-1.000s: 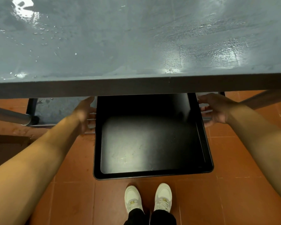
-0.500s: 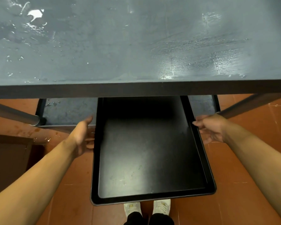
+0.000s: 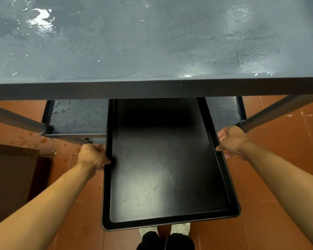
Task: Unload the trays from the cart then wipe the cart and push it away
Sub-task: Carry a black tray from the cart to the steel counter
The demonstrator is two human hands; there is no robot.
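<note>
Black and shallow, the tray [image 3: 163,168] is sticking out from the cart's lower shelf [image 3: 78,116] toward the person, its far end hidden under the wet grey top shelf [image 3: 152,42]. The left hand [image 3: 93,156] is gripping the left rim, thumb on top and fingers curled underneath; the right hand [image 3: 231,141] is pinching the right rim the same way, just near the cart's right leg [image 3: 278,110]. To do this well, both hands should be pulling evenly and keeping the tray level, so the far end is not dropping as it clears the shelf. Water on the cart suggests slippery rims, so a firm hold matters. Shoes [image 3: 179,228] are standing directly below the near edge.
</note>
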